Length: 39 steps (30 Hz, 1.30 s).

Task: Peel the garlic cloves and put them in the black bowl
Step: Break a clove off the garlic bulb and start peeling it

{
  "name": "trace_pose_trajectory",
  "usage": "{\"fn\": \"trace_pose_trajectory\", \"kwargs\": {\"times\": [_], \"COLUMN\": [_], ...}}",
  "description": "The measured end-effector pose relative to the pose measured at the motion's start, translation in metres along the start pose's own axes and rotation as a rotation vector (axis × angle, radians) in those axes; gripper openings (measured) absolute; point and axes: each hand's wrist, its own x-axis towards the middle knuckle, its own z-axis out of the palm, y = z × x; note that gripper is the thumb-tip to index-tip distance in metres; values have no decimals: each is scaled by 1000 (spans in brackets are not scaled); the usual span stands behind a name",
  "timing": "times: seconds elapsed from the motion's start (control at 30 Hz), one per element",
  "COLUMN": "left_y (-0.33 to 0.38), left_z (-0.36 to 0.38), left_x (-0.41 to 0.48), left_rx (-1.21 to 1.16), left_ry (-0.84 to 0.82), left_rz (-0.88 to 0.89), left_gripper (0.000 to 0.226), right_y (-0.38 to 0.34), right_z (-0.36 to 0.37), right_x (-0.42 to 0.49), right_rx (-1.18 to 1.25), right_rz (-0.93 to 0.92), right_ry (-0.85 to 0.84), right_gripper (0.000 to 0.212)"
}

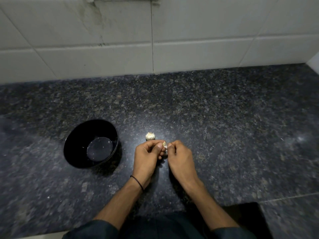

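Two hands, one clove. I am pinching a garlic clove (164, 144) between the thumb and fingertips of my left hand (146, 154), just above the counter (224, 118), while my right hand (179, 157) is pinching at it from the other side. The clove is likely handling as light, firm and slippery, its skin papery and brittle; I am judging its pointed tip the best place to tear. The garlic bulb (150, 136) is sitting just beyond my fingers. The black bowl (81, 135) is standing apart to the left, showing no cloves.
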Motion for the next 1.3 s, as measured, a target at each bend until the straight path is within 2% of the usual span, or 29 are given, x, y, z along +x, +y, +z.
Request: {"fn": "trace_pose_trajectory", "kwargs": {"times": [0.27,0.33,0.43,0.57,0.67,0.8,0.97,1.07,1.2,1.3], "left_y": [-3,-3,-5,-3,0,0,0,0,3,2], "left_z": [-3,-5,-8,-8,-7,-8,-9,-10,-3,-3], "left_x": [2,3,4,2,1,-2,-3,0,-2,-4], "left_rx": [40,89,202,424,404,218,341,292,137,185], "left_ry": [27,35,29,12,7,3,1,11,24,28], "left_rz": [13,36,90,194,175,53,179,138,24,49], "left_gripper": [14,15,18,19,18,17,11,12,14,16], "right_y": [4,7,7,5,4,2,3,2,2,0], "right_z": [-2,-3,-6,-7,-8,-7,-5,-4,2,3], "right_x": [-1,-2,-4,-2,-1,-2,-2,-2,-2,0], "right_rx": [-131,-92,9,71,129,239,306,345,571,760], "right_rz": [-98,-97,-128,-197,-216,-146,-71,-39,144,297], "right_ry": [-68,-65,-5,7,6,53,64,37,0,-45], "right_gripper": [12,6,12,9,6,13,15,17,15,12]}}
